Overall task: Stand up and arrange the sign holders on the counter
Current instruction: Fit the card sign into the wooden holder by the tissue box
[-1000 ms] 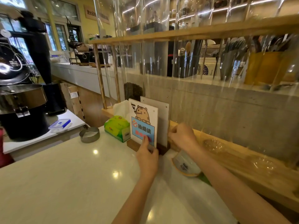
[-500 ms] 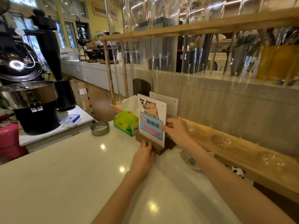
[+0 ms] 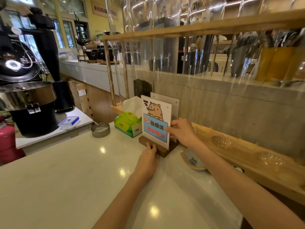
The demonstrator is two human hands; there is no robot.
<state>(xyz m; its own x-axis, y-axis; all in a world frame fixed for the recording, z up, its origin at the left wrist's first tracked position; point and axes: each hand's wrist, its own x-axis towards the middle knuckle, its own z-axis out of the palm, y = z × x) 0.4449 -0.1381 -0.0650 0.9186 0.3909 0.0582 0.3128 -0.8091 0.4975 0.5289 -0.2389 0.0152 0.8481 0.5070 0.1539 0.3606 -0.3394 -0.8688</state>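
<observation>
The fingertips of the left hand (image 3: pixel 146 160) pressed flat against the front edge of the wooden base (image 3: pixel 157 148), closed up together rather than curled round anything, seemingly to pin the block so it would not skate on the glossy white counter (image 3: pixel 66 179). The right hand (image 3: pixel 182 133) had thumb and fingers pinched on the lower right edge of the front sign holder (image 3: pixel 156 119), the cartoon tiger card standing upright in that base, which looked like the grip of someone squaring a panel. At twelve o'clock from it stood a second sign holder (image 3: pixel 173 103), blank-faced and also upright, the two so close I could not tell whether their bases touched. Both sat at the counter's far edge against the wooden ledge (image 3: pixel 247 156). At ten o'clock from the signs lay a green tissue box (image 3: pixel 127 123), just beside the base, and further toward nine o'clock a small metal ashtray (image 3: pixel 100 129). At four o'clock, near the right wrist, a little dish (image 3: pixel 192 161) rested, a thing an elbow might catch.
</observation>
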